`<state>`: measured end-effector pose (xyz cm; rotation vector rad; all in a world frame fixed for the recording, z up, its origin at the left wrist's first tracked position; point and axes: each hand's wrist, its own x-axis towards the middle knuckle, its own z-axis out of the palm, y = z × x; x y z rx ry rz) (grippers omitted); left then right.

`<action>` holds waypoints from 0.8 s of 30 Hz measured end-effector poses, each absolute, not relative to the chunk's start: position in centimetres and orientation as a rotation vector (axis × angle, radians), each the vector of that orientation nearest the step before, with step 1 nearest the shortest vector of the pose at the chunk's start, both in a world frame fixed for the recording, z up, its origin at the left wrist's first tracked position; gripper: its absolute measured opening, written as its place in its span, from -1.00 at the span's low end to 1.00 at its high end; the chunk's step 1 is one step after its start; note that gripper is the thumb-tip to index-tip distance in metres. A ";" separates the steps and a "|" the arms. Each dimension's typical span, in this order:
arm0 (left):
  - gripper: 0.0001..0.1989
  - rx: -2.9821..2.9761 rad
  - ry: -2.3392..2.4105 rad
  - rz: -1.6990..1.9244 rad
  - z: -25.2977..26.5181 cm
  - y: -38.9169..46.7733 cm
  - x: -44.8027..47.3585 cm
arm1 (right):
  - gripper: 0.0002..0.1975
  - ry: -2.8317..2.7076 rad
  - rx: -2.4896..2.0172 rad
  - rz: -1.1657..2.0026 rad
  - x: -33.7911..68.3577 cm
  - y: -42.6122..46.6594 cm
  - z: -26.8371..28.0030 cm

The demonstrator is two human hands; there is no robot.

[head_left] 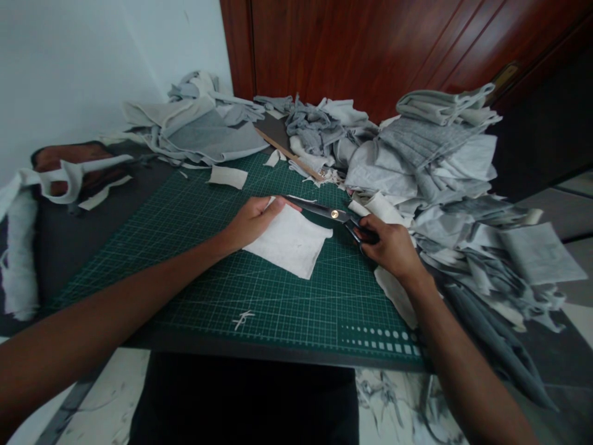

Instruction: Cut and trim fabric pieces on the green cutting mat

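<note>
A white piece of cloth (294,243), roughly four-sided, lies over the green cutting mat (199,272). My left hand (254,219) pinches its far left corner between thumb and fingers. Black-handled scissors (334,214) with a brass-coloured pivot are held in my right hand (386,244), fingers through the handles. Their blades point left along the cloth's far edge, the tips close to my left fingers. A thin pale strip shows beside the blades. Whether the blades are fully closed is hard to see.
Grey and white fabric heaps (417,154) crowd the right side and back; another fabric pile (199,130) sits back left. A wooden stick (290,154) lies near the back. A small white scrap (228,177) and thread bits (243,318) rest on the mat. A wooden door (324,49) stands behind.
</note>
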<state>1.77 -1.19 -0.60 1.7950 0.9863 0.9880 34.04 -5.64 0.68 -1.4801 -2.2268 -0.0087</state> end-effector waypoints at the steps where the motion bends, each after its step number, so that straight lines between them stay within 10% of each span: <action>1: -0.34 1.783 0.994 0.990 -0.7 -1.1 1.8 | -0.83 -2.241 -1.493 -0.032 34.1 -5.6 0.7; 24: -0.66 1.869 1.112 1.108 -0.9 -0.6 2.2 | -0.76 -2.426 -1.347 -0.357 34.3 -6.1 1.9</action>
